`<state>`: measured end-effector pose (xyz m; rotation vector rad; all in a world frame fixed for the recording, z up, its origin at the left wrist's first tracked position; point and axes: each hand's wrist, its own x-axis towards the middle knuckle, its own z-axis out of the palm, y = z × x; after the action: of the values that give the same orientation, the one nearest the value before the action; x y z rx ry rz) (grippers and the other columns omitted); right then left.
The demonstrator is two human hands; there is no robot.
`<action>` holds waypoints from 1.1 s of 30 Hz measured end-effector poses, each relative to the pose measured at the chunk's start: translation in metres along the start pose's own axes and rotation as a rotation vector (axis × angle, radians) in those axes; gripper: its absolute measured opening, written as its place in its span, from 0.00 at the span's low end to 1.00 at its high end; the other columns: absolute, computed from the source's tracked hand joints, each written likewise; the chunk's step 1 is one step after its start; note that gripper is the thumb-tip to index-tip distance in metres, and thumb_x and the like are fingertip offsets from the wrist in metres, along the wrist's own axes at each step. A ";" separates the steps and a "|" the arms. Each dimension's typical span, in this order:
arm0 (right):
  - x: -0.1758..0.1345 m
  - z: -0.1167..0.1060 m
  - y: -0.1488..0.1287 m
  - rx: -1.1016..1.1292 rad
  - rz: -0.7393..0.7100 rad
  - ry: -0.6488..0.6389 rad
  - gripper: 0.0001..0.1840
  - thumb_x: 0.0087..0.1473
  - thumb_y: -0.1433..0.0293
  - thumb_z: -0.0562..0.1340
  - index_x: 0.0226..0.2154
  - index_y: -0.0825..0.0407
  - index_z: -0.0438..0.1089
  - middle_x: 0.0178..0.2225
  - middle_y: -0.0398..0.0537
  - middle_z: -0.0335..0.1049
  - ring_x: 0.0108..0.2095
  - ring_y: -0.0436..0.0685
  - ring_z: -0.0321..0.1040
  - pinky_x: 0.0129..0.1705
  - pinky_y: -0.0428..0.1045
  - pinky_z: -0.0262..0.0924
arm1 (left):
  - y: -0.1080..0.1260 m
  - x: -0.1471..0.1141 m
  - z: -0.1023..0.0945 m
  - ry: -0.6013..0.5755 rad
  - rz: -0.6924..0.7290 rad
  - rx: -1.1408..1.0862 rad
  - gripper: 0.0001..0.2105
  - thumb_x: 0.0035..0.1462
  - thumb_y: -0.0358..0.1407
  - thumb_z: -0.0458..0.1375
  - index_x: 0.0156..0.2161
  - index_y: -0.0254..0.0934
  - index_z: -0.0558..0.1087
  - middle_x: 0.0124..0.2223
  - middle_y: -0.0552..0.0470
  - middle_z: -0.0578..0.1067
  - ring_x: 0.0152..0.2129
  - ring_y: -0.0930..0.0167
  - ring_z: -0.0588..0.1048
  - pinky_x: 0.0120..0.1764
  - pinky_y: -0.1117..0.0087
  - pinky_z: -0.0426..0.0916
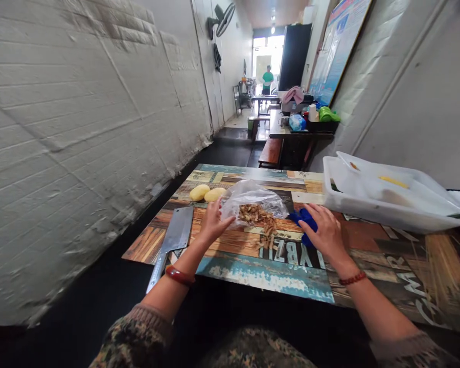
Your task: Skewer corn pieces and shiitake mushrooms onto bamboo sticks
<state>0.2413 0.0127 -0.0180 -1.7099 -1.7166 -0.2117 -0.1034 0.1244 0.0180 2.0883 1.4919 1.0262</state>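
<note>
My left hand [213, 223] is at the left edge of a clear plastic bag [249, 191], with the fingers at the film and the thumb pointing right. Brown peelings [253, 213] lie in the bag's mouth and spill onto the table in front of it. To the right, my right hand [325, 228] holds a crumpled blue cloth [306, 223], its fingers curved over the top. Two peeled potatoes [199, 192] sit behind my left hand. A cleaver [178, 228] lies left of my left forearm, its handle toward me and past the table edge.
On the right stands a white plastic tub [362, 209] with a tilted lid bearing a yellow piece. Thin wooden skewers [444, 260] lie near the wood-patterned table's [230, 255] right end. Another table [276, 120] with goods stands behind. A person in green [267, 77] is far back.
</note>
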 end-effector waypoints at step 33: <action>0.194 0.042 -0.059 1.195 0.695 -0.217 0.08 0.53 0.66 0.64 0.29 0.51 0.63 0.20 0.37 0.66 0.14 0.44 0.57 0.15 0.40 0.46 | 0.016 0.060 -0.054 0.121 -0.474 -1.047 0.07 0.43 0.29 0.61 0.28 0.36 0.66 0.23 0.54 0.73 0.20 0.73 0.73 0.27 0.72 0.70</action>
<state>0.1933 0.1880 0.0811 -1.2418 -0.8739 1.1145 -0.1234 0.1678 0.0849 0.9112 1.0316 1.3308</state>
